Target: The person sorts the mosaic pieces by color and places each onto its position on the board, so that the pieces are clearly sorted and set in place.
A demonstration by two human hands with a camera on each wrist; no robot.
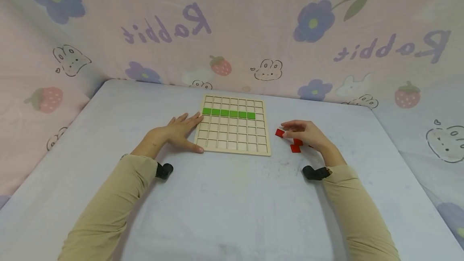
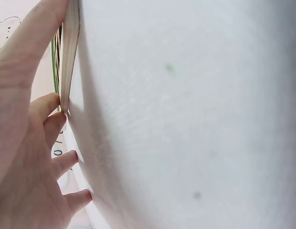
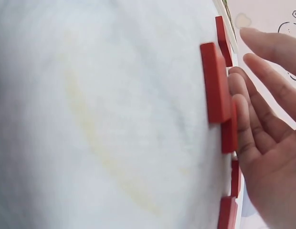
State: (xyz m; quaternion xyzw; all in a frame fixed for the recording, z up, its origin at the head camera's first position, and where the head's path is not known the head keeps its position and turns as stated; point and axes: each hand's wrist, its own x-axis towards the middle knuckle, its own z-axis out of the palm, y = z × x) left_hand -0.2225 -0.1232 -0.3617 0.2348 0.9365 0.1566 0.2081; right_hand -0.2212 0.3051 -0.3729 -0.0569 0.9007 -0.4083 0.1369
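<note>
A square wooden grid board lies on the table, with several green tiles in one row of its cells. Fingers spread, my left hand rests at the board's left side, thumb by the near corner. The left wrist view shows the fingertips right at the board's edge. To the right of the board, my right hand hovers over several loose red tiles. Its thumb and index finger stand apart close to one red tile; the right wrist view shows red tiles beside the fingers.
A white cloth covers the table. Behind it hangs a pink printed curtain with rabbits and flowers. Black wrist cameras sit at both sleeve cuffs, low over the table.
</note>
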